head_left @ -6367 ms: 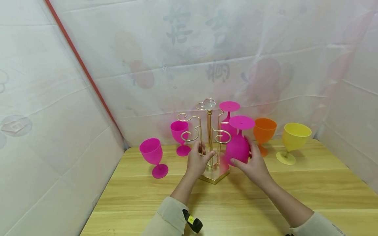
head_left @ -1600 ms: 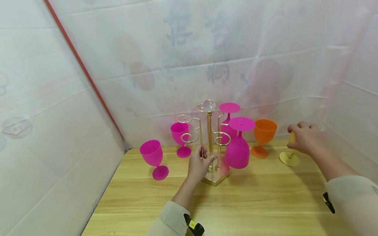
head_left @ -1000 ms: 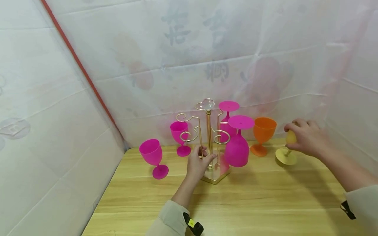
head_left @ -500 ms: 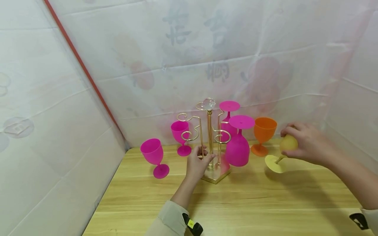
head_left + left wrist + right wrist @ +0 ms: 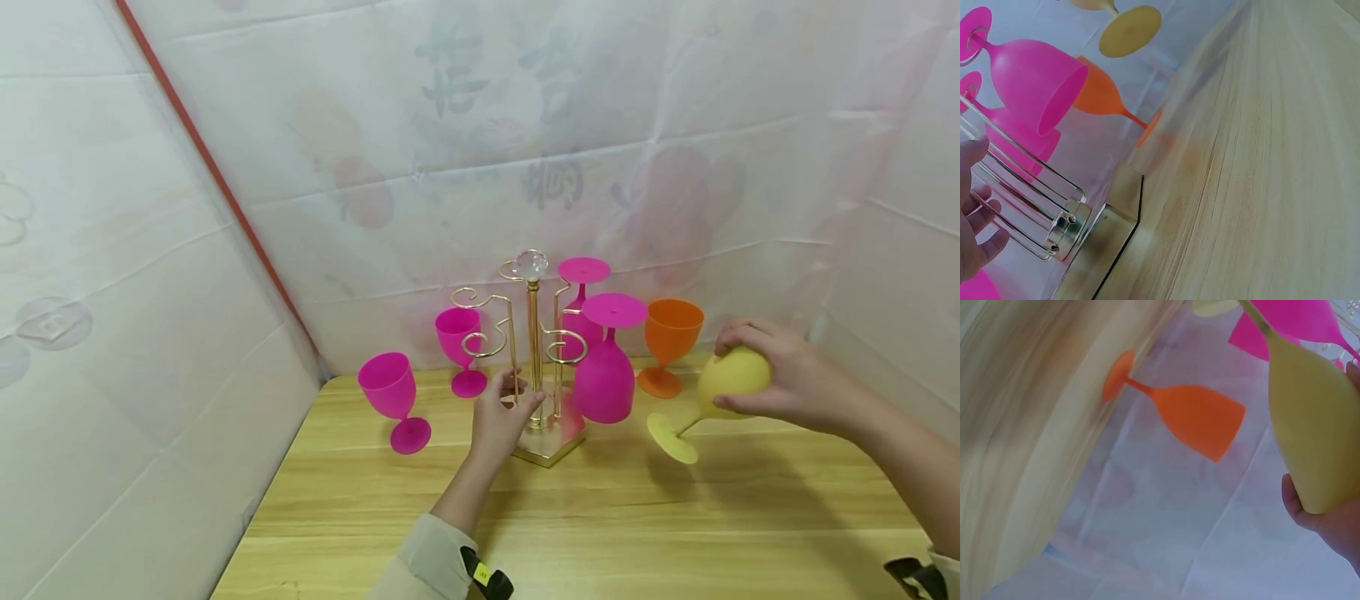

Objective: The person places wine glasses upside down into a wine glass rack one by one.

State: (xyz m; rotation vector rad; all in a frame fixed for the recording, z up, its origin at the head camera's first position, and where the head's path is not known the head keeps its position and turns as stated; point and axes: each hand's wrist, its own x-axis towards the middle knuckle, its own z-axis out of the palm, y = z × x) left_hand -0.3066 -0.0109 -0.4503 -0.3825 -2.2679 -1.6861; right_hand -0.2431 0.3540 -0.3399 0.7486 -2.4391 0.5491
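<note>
My right hand (image 5: 795,383) grips the bowl of a yellow goblet (image 5: 735,379) above the table, to the right of the rack. The goblet is tilted, its foot low and to the left. My left hand (image 5: 499,421) holds the upright wires of a gold glass rack (image 5: 533,333) with a clear ball on top; its fingers (image 5: 982,215) reach round the wires in the left wrist view. Two pink goblets hang upside down on the rack's right side, a nearer one (image 5: 603,383) and a farther one (image 5: 583,271). Curled hooks at the rack's left and front hold nothing.
An orange goblet (image 5: 672,333) stands upright behind the yellow one. Two more pink goblets stand upright on the left, one nearer (image 5: 387,387) and one farther back (image 5: 457,333). The wooden table (image 5: 600,533) meets pale printed sheeting (image 5: 360,250) at the back and sides.
My right hand left the hanging pink goblet, took the yellow goblet, lifted it off the table, tilted it and brought it left towards the rack. My left hand stayed on the rack.
</note>
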